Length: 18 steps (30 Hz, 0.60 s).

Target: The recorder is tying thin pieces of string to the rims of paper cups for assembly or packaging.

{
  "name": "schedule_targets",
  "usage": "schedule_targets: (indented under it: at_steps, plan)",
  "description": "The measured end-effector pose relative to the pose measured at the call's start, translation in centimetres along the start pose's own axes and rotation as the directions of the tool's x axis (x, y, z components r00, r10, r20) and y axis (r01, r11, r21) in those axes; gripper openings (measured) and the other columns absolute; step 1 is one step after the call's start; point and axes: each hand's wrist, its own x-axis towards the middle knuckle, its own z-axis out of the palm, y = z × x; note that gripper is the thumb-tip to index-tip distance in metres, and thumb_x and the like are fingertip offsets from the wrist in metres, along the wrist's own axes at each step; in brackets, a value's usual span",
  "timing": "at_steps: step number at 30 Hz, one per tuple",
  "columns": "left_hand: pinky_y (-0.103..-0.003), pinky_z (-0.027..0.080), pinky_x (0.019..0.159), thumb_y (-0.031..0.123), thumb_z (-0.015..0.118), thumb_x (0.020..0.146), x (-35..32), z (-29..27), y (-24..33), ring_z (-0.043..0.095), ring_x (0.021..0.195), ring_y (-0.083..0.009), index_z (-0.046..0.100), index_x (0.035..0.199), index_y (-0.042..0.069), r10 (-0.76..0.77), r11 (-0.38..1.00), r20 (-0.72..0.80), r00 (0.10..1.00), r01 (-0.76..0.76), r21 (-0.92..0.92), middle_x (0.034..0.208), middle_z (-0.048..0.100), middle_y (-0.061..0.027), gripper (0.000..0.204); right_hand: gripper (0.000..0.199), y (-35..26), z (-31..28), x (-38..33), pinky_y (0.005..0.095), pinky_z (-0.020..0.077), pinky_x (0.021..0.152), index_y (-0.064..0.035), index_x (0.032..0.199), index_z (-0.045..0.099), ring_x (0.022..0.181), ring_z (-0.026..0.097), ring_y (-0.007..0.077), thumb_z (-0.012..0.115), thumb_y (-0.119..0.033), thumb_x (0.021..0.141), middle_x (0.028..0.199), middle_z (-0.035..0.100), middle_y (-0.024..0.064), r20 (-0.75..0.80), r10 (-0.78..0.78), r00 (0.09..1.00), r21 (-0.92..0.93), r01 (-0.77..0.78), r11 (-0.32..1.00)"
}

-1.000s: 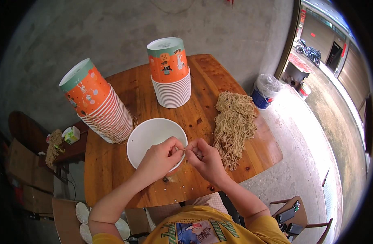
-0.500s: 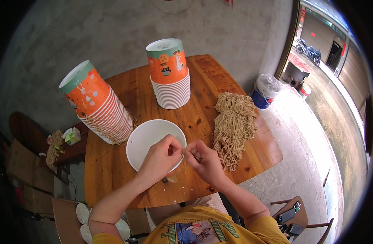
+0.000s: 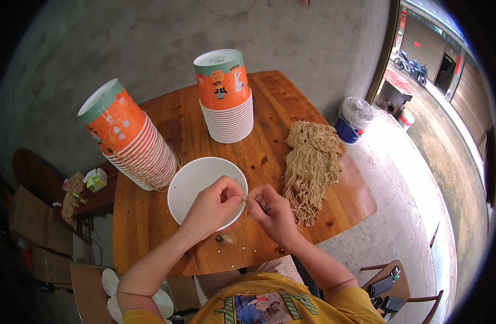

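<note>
Over the near right rim of a white paper bucket [image 3: 191,181], my left hand [image 3: 211,204] and my right hand [image 3: 272,211] meet fingertip to fingertip. Both are closed in a pinch on a short bit of thin tan cord [image 3: 244,198]; most of it is hidden by the fingers. The bucket stands upright on the wooden table, its inside facing up. Right of my right hand lies a loose bundle of tan cords [image 3: 313,167].
A leaning stack of upside-down orange and green paper buckets [image 3: 117,121], with cords hanging along it, stands at left. Another such stack [image 3: 223,81] is at the back. The wooden table [image 3: 269,129] ends close to my body. A chair [image 3: 396,281] stands at lower right.
Both hands stay pinched together at the bucket's rim, with only slight finger movement. The whole view has shifted a little; nothing else has visibly moved.
</note>
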Motion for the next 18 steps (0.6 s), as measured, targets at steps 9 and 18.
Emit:
schedule_targets:
  at_steps: [9, 18]
  plan:
    - [-0.023, 0.048, 0.076, 0.001, 0.057, 0.091, 0.40, 0.03, -0.90, 0.056, 0.082, -0.0070, 0.054, 0.096, 0.003, -0.033, 0.996, 0.036, 0.999, 0.036, -0.083, 0.089, 0.057, 0.0001, 0.007, 0.007, -0.02, -0.04, 0.18, 0.0172, 0.0413, 0.059, -0.0010, 0.094, 0.053, 0.067, 0.049, 0.0000, 0.059, -0.005, 0.093, 0.075, 0.054, -0.0050, 0.008, 0.010, 1.000, -0.028, -0.009, 1.000]
    - [-0.022, 0.047, 0.077, 0.000, 0.058, 0.090, 0.24, 0.39, -0.50, 0.056, 0.083, -0.0073, 0.052, 0.095, 0.004, -0.056, 0.992, -0.020, 0.998, 0.053, -0.113, 0.090, 0.058, -0.0008, 0.009, 0.007, -0.12, 0.07, 0.14, 0.0179, 0.0408, 0.058, -0.0013, 0.094, 0.052, 0.066, 0.049, 0.0002, 0.058, -0.005, 0.093, 0.075, 0.054, -0.0044, -0.005, 0.003, 1.000, -0.025, -0.003, 1.000]
